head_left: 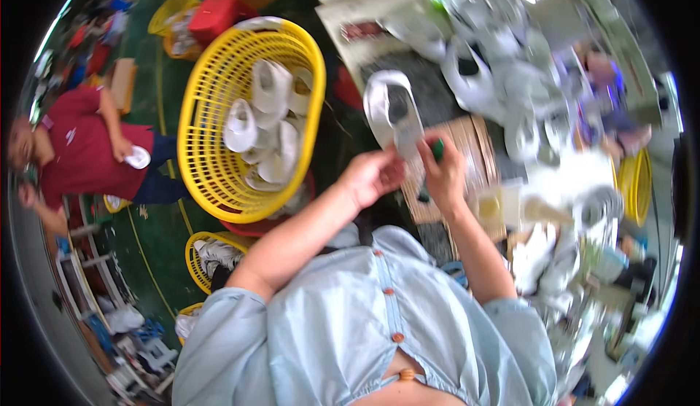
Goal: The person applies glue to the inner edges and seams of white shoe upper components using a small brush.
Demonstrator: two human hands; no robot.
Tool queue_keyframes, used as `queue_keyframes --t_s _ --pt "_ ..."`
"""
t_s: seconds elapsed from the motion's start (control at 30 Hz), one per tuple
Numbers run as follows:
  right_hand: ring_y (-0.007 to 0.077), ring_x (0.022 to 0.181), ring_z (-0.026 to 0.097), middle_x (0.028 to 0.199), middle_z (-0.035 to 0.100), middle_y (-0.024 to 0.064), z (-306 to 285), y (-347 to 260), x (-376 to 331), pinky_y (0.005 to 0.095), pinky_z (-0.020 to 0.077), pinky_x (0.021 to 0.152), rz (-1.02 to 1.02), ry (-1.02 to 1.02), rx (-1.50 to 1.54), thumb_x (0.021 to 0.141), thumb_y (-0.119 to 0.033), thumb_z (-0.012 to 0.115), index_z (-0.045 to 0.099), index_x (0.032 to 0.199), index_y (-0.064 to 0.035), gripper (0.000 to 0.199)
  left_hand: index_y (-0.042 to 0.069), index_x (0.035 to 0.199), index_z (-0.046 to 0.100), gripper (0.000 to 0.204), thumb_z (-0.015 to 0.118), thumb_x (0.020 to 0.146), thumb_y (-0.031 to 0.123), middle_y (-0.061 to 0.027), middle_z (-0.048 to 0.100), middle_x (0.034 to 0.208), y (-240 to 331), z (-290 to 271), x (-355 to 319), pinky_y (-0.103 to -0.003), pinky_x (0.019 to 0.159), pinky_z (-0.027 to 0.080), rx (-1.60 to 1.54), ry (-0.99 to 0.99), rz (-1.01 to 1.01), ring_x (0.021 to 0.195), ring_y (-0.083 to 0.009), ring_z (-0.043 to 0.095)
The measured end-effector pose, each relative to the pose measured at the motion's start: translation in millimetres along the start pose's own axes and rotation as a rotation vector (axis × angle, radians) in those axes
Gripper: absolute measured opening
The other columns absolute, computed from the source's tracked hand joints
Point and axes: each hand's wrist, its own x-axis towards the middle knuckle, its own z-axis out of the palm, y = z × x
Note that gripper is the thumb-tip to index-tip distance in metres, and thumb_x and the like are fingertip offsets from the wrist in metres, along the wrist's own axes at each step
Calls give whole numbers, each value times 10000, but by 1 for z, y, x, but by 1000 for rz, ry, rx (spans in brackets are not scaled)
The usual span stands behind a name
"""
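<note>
A white slip-on shoe [379, 118] extends away from me over the table's near edge, its opening facing up. At its near end, my left hand [375, 178] is closed with fingertips pinching the heel part. My right hand [446, 173] is right beside it, closed around a green-handled tool [437, 149]; the working end of that tool is blurred against the shoe and I cannot make it out. To the left stands a yellow oval basket [191, 140] holding several loose white shoes [271, 89].
Stacked brown cardboard [477, 165] lies under my right hand. Clear plastic bags and white pieces [503, 63] crowd the table on the right. A person in a dark red shirt [91, 143] is at the far left, holding a white round piece. A red container [219, 18] sits behind the basket.
</note>
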Motion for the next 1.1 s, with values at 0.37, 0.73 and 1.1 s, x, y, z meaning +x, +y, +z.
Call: queue_keyframes --t_s 0.37,0.73,1.1 --pt "296 675 629 769 646 117 -29 34 -36 351 483 615 0 216 1 843 -152 665 614 916 -36 146 37 961 539 320 681 861 307 -92 621 872 -32 28 22 -380 774 556 26 49 -252 775 -217 641" --pt "141 781 559 880 611 59 -104 88 -91 238 432 693 172 510 176 994 -271 477 663 988 -27 307 -8 819 581 176 701 792 117 -76 624 662 26 64 32 -299 558 451 1416 -33 693 586 -120 571" --pt "189 753 578 866 631 93 -134 111 -144 289 456 696 358 666 15 947 -243 570 660 1009 -27 242 -18 816 540 235 702 775 147 -163 606 686 14 76 9 -374 604 472 1882 -98 549 639 -318 617"
